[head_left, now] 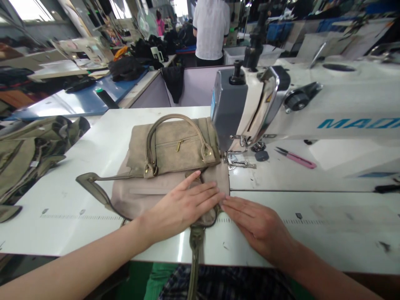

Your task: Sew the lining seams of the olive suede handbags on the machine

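Observation:
An olive-brown handbag (125,146) lies on the white sewing table, its arched handle and small zipper facing up and its pinkish lining spread toward me. My left hand (184,204) rests flat on the lining, thumb apart from the fingers. Close beside its fingertips, my right hand (256,221) touches the lining's right edge, palm down, fingers extended. A second handle (195,246) hangs over the table's front edge. The sewing machine's presser foot (231,160) stands at the bag's right edge; whether it presses on the fabric I cannot tell.
Pink-handled snips (296,158) lie right of the needle area under the machine arm (343,100). More olive bag pieces (28,154) are piled at the left. A person in a white shirt (211,29) stands beyond the table.

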The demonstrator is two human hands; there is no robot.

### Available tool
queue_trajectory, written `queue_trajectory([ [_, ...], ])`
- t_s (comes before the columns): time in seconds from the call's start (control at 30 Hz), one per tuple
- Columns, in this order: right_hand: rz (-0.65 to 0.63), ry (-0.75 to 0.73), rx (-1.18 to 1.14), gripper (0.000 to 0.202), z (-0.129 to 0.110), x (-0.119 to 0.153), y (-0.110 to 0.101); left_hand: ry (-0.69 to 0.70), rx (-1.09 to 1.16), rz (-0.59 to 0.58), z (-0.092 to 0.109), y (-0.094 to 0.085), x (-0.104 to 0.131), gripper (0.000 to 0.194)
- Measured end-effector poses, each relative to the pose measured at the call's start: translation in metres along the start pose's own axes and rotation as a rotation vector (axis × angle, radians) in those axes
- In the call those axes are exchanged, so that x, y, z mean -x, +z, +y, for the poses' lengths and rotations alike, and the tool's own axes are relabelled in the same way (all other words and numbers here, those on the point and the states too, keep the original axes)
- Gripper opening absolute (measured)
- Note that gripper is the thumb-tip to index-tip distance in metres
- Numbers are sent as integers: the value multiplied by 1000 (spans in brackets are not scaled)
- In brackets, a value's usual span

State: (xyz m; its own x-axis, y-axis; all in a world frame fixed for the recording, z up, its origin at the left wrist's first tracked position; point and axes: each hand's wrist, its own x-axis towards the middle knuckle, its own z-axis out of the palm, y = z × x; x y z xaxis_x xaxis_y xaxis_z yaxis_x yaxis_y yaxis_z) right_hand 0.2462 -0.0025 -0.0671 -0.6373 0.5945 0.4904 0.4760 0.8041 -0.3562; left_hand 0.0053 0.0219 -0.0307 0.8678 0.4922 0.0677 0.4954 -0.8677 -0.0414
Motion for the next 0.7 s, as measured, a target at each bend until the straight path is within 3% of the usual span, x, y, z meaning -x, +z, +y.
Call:
queue_trajectory([
  [0.2,1,15,-7,28,12,-8,0,102,-29,48,-15,5,-6,40],
  [0.7,-44,77,113,31,48,-30,2,145,180,223,-63,20,-39,36],
])
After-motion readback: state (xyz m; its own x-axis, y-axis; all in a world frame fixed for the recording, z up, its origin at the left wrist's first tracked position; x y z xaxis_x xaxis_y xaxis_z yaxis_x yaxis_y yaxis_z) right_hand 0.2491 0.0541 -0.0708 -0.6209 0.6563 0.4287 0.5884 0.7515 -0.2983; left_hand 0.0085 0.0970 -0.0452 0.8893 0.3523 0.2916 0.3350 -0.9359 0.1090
